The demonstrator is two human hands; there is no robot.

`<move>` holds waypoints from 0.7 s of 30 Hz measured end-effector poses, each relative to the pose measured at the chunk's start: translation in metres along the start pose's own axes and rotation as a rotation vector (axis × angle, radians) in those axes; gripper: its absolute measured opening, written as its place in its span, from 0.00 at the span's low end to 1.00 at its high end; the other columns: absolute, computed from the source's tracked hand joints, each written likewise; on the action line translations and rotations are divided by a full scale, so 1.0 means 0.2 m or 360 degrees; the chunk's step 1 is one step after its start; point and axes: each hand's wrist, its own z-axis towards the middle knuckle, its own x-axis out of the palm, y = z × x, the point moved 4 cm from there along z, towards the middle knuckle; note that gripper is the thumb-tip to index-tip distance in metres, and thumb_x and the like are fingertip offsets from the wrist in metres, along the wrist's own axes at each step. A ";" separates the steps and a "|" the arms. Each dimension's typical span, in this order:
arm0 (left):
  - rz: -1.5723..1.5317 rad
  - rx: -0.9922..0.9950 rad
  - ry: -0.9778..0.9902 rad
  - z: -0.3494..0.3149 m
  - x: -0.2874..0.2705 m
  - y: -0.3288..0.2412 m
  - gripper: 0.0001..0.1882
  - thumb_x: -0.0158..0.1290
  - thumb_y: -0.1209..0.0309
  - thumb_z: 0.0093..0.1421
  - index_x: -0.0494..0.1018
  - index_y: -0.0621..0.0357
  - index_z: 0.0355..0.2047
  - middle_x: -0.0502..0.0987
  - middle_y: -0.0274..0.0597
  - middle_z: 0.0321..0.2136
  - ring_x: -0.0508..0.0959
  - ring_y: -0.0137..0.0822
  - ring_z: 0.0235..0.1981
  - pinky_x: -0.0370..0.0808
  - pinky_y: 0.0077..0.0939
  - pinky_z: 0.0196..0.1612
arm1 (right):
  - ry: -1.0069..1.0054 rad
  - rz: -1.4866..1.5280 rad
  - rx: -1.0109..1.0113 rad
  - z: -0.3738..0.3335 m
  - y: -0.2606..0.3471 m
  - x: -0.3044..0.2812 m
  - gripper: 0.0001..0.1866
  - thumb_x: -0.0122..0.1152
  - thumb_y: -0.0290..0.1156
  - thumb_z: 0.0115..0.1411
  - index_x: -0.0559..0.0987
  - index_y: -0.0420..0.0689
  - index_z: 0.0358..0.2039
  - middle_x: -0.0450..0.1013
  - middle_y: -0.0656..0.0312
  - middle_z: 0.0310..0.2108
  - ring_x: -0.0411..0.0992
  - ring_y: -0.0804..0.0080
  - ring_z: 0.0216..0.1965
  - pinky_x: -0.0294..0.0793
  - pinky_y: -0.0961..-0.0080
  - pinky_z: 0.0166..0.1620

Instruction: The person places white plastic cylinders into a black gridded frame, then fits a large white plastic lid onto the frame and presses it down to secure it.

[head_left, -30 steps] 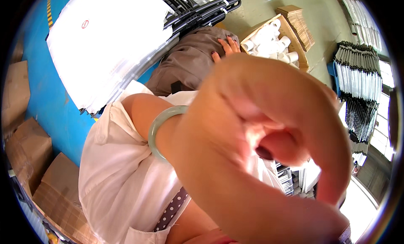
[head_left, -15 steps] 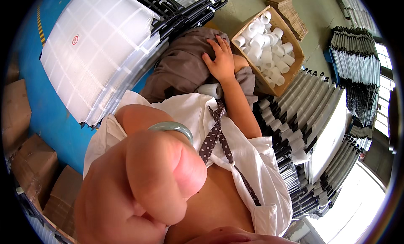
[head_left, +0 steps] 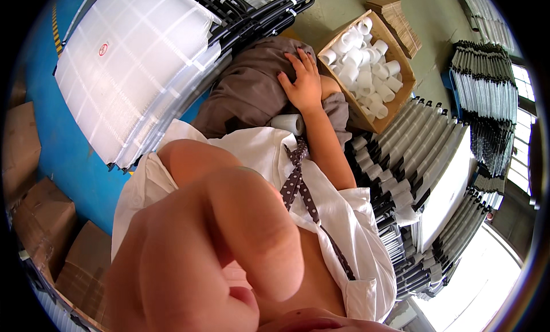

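Observation:
My left hand (head_left: 206, 246) is raised very close to the camera and looks large. Its fingers are curled in; whatever they may hold is hidden. My right hand (head_left: 303, 86) lies with fingers spread on the brown-grey cloth (head_left: 246, 74) over my lap. Close to the right forearm, a whitish roll (head_left: 288, 123) rests on my lap. A spotted dark tie (head_left: 295, 172) hangs down the front of my white shirt (head_left: 252, 149).
At far left stand cardboard boxes (head_left: 43, 217) on a blue floor (head_left: 74, 160). Translucent white sheets (head_left: 137, 63) are stacked beside black frames (head_left: 258, 17). A cardboard box (head_left: 401, 97) holds white cylinders; flattened cardboard (head_left: 395, 26) lies behind it. Folded frames (head_left: 424, 149) line the right.
My left hand has shifted slightly right and turned, its index finger now bent farther forward. The bracelet on that wrist is now mostly hidden. My right hand stays on my lap.

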 end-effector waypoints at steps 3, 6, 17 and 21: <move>0.0073 0.0045 -0.0051 -0.01 0.00 -0.02 0.12 0.47 0.78 0.47 0.74 0.47 0.13 0.63 0.22 0.12 0.62 0.15 0.14 0.59 0.10 0.19 | -0.0008 0.0005 -0.0003 0.00 0.00 0.00 0.26 0.64 0.38 0.45 0.74 0.50 0.47 0.63 0.51 0.55 0.58 0.47 0.57 0.58 0.59 0.57; 0.0074 -0.0035 0.0020 -0.01 -0.01 -0.03 0.12 0.47 0.78 0.48 0.77 0.48 0.15 0.64 0.22 0.12 0.62 0.15 0.14 0.58 0.10 0.19 | 0.0003 0.0013 0.0004 0.00 0.01 -0.01 0.25 0.64 0.38 0.45 0.74 0.50 0.47 0.63 0.50 0.55 0.58 0.46 0.57 0.58 0.59 0.57; -0.0076 -0.0039 0.0056 0.00 0.01 -0.06 0.11 0.48 0.79 0.45 0.68 0.53 0.08 0.64 0.23 0.10 0.62 0.16 0.12 0.57 0.10 0.16 | -0.0002 -0.0001 -0.0008 0.01 0.02 -0.02 0.24 0.63 0.36 0.47 0.73 0.48 0.46 0.64 0.48 0.53 0.59 0.46 0.56 0.58 0.60 0.58; -0.0061 -0.0001 0.0019 0.00 0.02 -0.04 0.12 0.49 0.78 0.43 0.64 0.52 0.07 0.63 0.23 0.10 0.61 0.16 0.12 0.56 0.10 0.15 | -0.0004 -0.0022 0.0000 0.00 0.02 -0.02 0.24 0.63 0.36 0.47 0.73 0.48 0.47 0.64 0.49 0.54 0.59 0.45 0.56 0.58 0.60 0.58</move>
